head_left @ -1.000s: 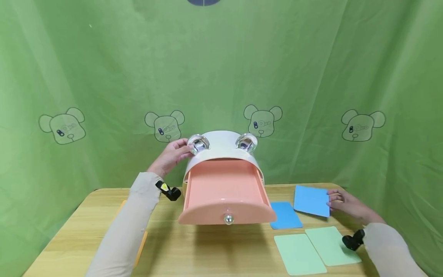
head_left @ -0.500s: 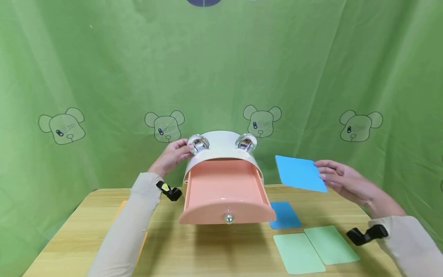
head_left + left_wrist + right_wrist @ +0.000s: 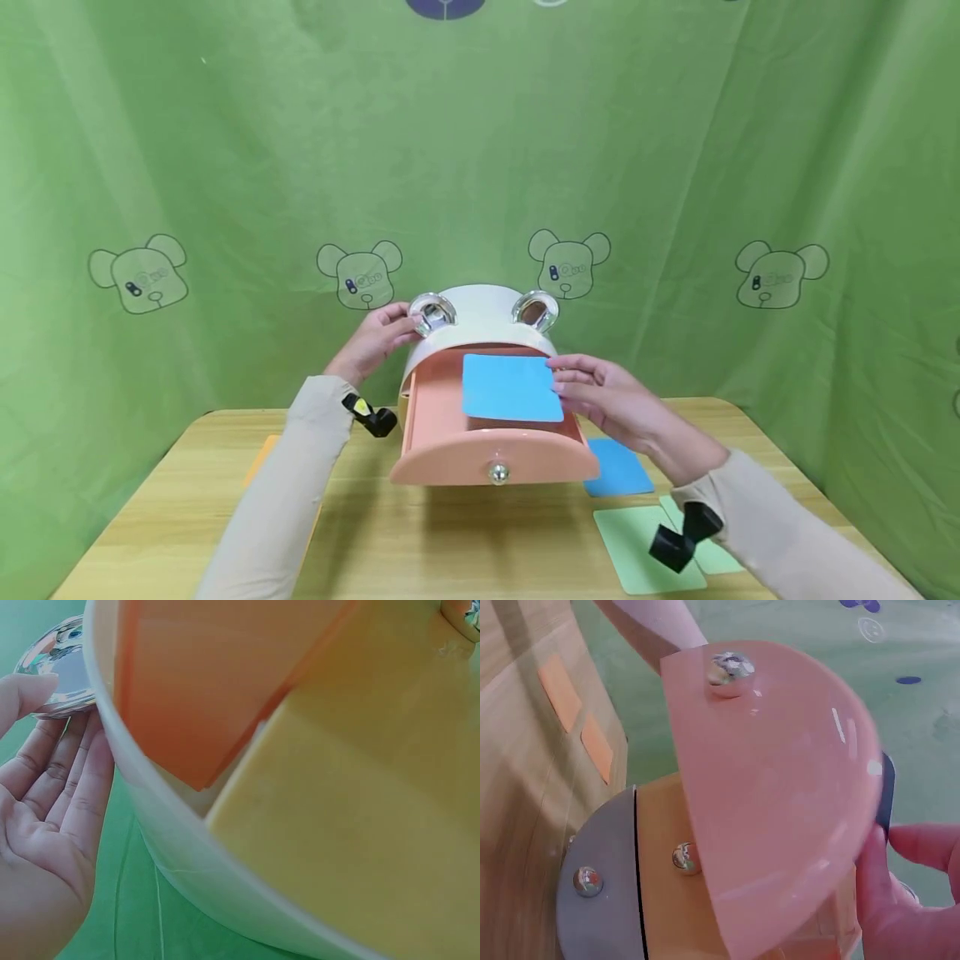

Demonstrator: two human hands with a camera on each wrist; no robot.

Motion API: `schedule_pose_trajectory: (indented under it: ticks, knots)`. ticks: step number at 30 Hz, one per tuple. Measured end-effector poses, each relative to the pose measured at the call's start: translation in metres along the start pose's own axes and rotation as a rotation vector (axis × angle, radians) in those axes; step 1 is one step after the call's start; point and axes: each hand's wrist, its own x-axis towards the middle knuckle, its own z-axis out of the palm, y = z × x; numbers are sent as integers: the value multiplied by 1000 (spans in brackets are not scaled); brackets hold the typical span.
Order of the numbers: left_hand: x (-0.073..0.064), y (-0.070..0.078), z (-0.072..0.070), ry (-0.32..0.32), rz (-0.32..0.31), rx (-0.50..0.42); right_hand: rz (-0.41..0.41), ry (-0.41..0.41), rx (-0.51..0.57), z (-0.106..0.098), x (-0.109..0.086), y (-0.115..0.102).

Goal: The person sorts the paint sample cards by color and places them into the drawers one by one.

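Observation:
A small drawer cabinet with a white rounded top (image 3: pixel 480 312) stands at the back of the table, and its pink drawer (image 3: pixel 450 463) is pulled out. My left hand (image 3: pixel 372 340) holds the silver ear-shaped ornament (image 3: pixel 69 675) on the cabinet's left, thumb on the front and fingers behind. My right hand (image 3: pixel 611 398) pinches a blue card (image 3: pixel 510 388) by its right edge, above the open drawer. From the right wrist, the drawer's front hides most of that card. A yellow drawer (image 3: pixel 660 862) and a grey one (image 3: pixel 596 915) show below the pink one.
A second blue card (image 3: pixel 618 469) lies right of the cabinet, with two pale green cards (image 3: pixel 637 546) nearer the front, partly under my right forearm. Orange cards (image 3: pixel 559 691) lie on the table's left, mostly behind my left sleeve in the head view. A green curtain (image 3: pixel 480 150) hangs behind.
My right hand has lifted the blue card from the right side of the table and carried it left, over the open pink drawer. The left hand stays at the silver ornament.

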Motion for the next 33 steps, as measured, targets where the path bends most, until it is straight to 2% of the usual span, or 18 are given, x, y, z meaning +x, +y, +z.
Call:
schedule_pose_trajectory:
  ticks: [5,9,13,16,18,21,26,33]
  knots:
    - [0,-1,1,-3,2,-2,21,-6,-52,2,5,3]
    - [0,0,1,4,-2,-1,-1,-40,-135,-14,1,4]
    - [-1,1,1,7,-2,-2,-95,-82,-252,-47,-9,14]
    - [0,0,1,6,2,0,-181,-182,-357,-82,-13,34]
    - [0,0,1,4,4,0,-196,-243,-410,-104,-13,52]
    - [0,1,1,2,6,-5,-143,-280,-478,-130,-8,82]
    - [0,1,0,-6,12,-18,-1,-253,-593,-155,0,124]
    - [-1,0,1,-6,15,-20,91,-287,-655,-178,-1,150]
